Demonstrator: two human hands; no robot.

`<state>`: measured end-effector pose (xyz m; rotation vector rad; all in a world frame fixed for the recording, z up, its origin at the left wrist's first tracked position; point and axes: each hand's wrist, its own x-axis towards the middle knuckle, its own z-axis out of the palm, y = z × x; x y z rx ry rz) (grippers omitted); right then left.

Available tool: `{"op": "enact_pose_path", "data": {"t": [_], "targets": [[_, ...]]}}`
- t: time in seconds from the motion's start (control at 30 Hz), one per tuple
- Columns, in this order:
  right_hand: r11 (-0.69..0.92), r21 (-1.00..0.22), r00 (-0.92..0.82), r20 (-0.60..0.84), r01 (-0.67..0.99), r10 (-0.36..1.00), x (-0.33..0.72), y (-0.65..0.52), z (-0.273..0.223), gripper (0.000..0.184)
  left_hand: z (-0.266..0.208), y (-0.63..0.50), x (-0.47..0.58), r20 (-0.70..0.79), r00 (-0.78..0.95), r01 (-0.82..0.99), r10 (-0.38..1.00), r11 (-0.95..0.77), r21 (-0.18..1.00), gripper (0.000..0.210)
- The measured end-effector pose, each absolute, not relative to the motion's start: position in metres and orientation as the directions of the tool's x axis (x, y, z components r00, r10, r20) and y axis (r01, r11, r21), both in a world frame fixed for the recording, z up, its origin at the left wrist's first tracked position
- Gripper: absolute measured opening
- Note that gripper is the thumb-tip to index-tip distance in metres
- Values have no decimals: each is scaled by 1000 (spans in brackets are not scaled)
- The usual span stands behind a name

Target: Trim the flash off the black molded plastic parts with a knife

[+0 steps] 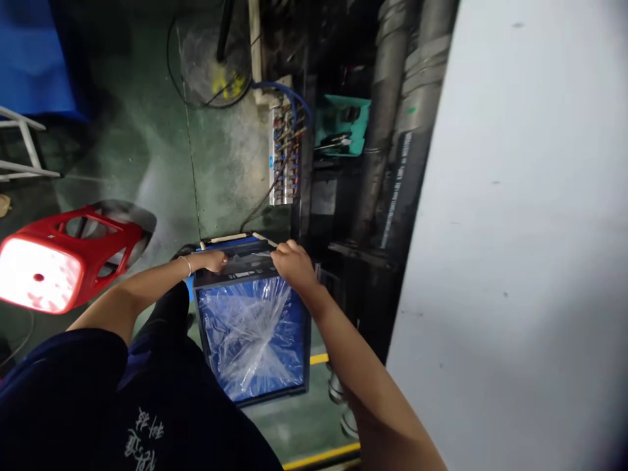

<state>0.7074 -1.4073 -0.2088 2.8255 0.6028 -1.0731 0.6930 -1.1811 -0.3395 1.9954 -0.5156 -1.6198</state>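
Observation:
A dark plastic crate (pixel 310 340) with a blue inside stands below me. Crinkled clear plastic film (pixel 260 333) is spread over its blue inside. At the crate's far end, more of the see-through film runs between my two hands. My left hand (pixel 214 261) is closed in a fist on the film's left part. On the other side, my right hand (pixel 296 265) has its fingers curled at the far right corner, closed on the film; whether it also grips the crate's rim, I cannot tell.
A red plastic stool (pixel 98 242) stands on the green floor to the left. Beyond the crate is a valve manifold (pixel 283 157) with blue hoses. A teal bin (pixel 360 124) holds tools near thick grey pipes (pixel 387 98). A large pale panel (pixel 515 229) fills the right side.

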Motion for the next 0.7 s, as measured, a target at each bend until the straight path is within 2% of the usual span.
{"op": "enact_pose_path", "data": {"t": [0.13, 0.4, 0.53, 0.7], "targets": [[-916, -157, 549, -758, 370, 352, 705, -1396, -212, 29, -337, -1182, 689, -806, 226, 0, -546, -828, 561, 28], [-869, -340, 343, -818, 358, 462, 706, -1320, -248, 28, -339, -1185, 698, -833, 206, 31, -514, -847, 531, 28], [-876, -355, 278, -849, 326, 448, 711, -1300, -272, 31, -345, -1184, 703, -841, 182, 51, -509, -849, 525, 29], [-921, -299, 202, -914, 249, 351, 709, -1301, -297, 34, -347, -1180, 702, -836, 181, 72, -519, -841, 537, 29]]}}
